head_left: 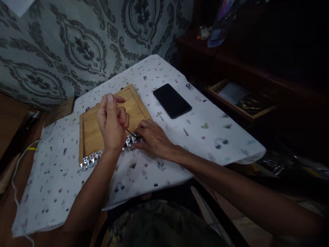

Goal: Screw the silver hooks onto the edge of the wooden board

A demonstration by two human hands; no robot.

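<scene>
A wooden panel with a raised frame lies on the patterned cloth. Shiny metal clips or brackets run along its near edge. My left hand is curled closed above the panel, thumb on top. From its lower side a thin dark rod or cord reaches down to the metal pieces; its other end is hidden in the fist. At the panel's near right corner, my right hand has thumb and fingers closed about the edge beside a metal bracket. What lies between those fingertips is mostly hidden.
A black smartphone lies right of the panel on the white tablecloth. Patterned wallpaper rises behind the table. On the right is an open drawer with things in it. A pale cable hangs at the left.
</scene>
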